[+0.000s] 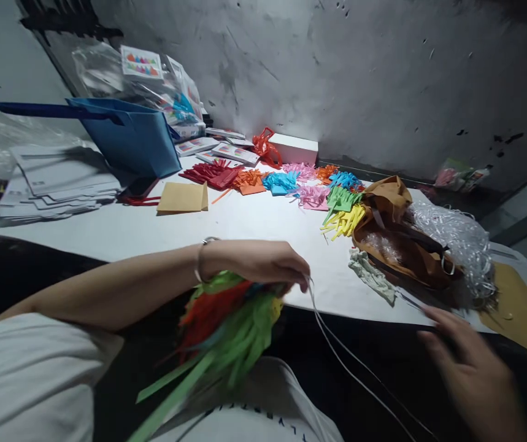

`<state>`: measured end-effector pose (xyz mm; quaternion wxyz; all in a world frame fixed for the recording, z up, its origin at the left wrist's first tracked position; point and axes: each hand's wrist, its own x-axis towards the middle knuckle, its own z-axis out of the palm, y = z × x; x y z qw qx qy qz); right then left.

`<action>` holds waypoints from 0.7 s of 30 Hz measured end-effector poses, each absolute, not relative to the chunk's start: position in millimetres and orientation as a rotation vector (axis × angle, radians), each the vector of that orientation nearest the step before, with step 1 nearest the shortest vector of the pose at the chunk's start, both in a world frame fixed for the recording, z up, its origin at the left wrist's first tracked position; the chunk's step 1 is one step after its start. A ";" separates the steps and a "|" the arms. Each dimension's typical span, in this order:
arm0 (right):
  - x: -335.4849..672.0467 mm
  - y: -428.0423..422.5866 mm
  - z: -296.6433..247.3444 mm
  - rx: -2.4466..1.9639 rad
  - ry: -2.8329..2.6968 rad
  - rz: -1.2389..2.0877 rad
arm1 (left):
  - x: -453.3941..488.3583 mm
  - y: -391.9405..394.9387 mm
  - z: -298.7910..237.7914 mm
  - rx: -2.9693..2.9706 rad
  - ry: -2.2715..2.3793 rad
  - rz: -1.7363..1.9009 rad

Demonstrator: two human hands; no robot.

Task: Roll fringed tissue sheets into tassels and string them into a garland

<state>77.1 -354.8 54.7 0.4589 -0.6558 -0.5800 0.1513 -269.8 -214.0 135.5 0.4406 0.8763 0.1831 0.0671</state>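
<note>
My left hand (263, 263) is closed in a pinch over a bunch of green, red and yellow paper tassels (226, 325) that hangs over my lap. A thin white string (337, 347) runs from those fingers down to the lower right. My right hand (470, 368) hovers low at the table's front edge, blurred, fingers loosely stretched toward a brown bag (399, 236) of clear plastic strips (459, 236). A silver bracelet (200, 258) circles my left wrist.
On the white table (254, 224) lie piles of coloured paper tassels (300, 184), a tan envelope (183, 197), a blue bag (129, 138), stacked papers (56, 184), a white box (293, 148) and a grey cloth scrap (373, 276). A grey wall stands behind.
</note>
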 end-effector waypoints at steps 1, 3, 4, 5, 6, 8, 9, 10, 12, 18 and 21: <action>46.9 -344.0 52.3 -1.531 -1.610 0.521 | -257.9 -218.7 130.3 2.233 0.396 0.137; -10.8 -322.6 50.8 -1.342 -1.764 0.774 | -243.6 -224.7 119.6 2.363 0.345 0.147; -33.6 -313.4 51.4 -1.296 -1.808 0.889 | -241.3 -225.8 114.6 2.424 0.356 0.172; -50.3 -305.9 52.2 -1.264 -1.826 0.974 | -242.1 -225.8 109.8 2.464 0.384 0.192; -60.7 -300.6 52.8 -1.254 -1.832 1.023 | -245.4 -225.1 105.3 2.476 0.416 0.208; -65.4 -295.9 52.3 -1.233 -1.824 1.093 | -256.8 -223.8 96.1 2.409 0.447 0.238; -62.5 -295.8 51.2 -1.215 -1.802 1.112 | -263.2 -224.1 91.0 2.359 0.438 0.287; -58.2 -296.5 49.5 -1.189 -1.770 1.133 | -269.3 -225.3 85.5 2.324 0.421 0.361; -50.7 -298.3 45.5 -1.135 -1.676 1.169 | -278.1 -230.4 72.9 2.315 0.394 0.557; -56.3 -294.4 33.9 -1.002 -1.532 1.341 | -277.9 -244.8 37.9 2.338 0.472 0.940; -56.9 -292.3 26.8 -0.951 -1.465 1.395 | -274.6 -242.6 32.3 2.388 0.539 0.919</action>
